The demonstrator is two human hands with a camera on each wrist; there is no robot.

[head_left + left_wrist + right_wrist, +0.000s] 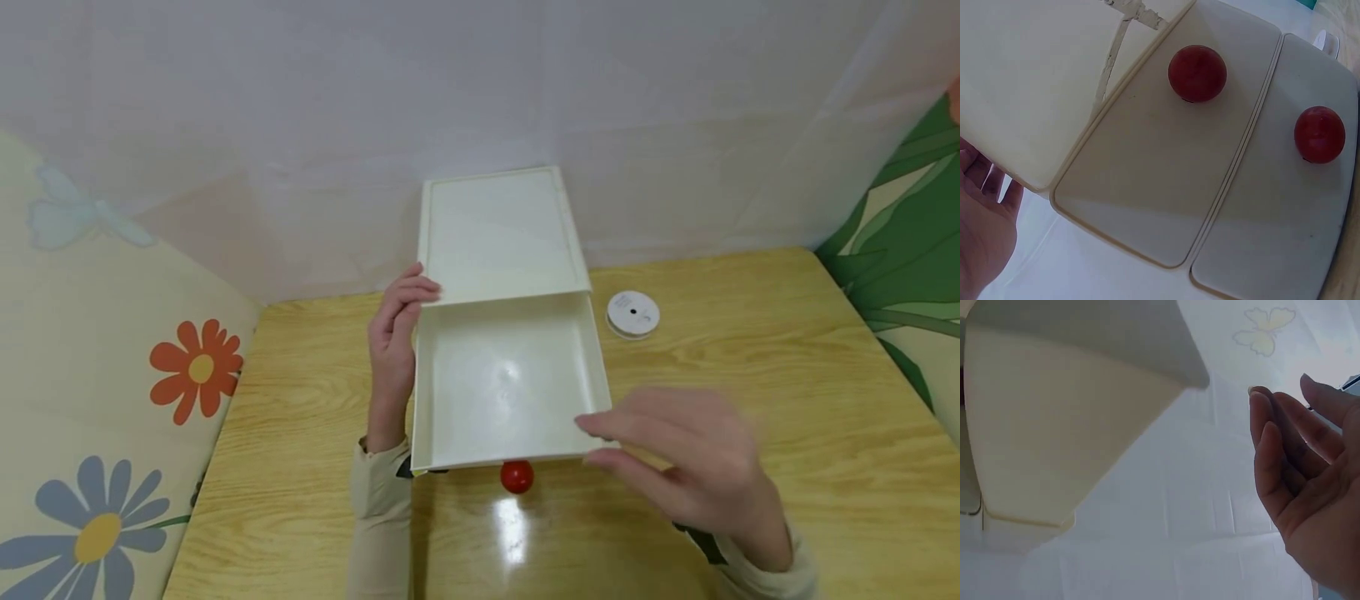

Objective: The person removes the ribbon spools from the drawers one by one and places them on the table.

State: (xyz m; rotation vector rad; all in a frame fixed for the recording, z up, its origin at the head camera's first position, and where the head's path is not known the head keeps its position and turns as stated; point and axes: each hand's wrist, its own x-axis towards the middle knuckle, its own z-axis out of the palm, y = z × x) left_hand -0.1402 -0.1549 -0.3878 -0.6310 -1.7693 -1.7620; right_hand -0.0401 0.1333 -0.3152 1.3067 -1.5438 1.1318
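Observation:
A white drawer cabinet (502,237) stands at the back of the table with its top drawer (498,383) pulled out toward me. Nothing lies inside the drawer. My left hand (393,342) rests its fingers against the cabinet's left side, at the front edge of its top. Two lower drawer fronts show in the left wrist view, each with a round red knob (1197,74). Just off the drawer's front right corner, my right hand (682,458) holds nothing, its thumb and fingers apart. In the right wrist view its fingers (1269,462) are loosely bent, away from the drawer.
On the wooden table (750,358), right of the cabinet, lies a white round spool (633,314) with a small centre hole. A pale cloth wall (300,125) closes off the back. Panels printed with flowers (198,367) and leaves flank the table.

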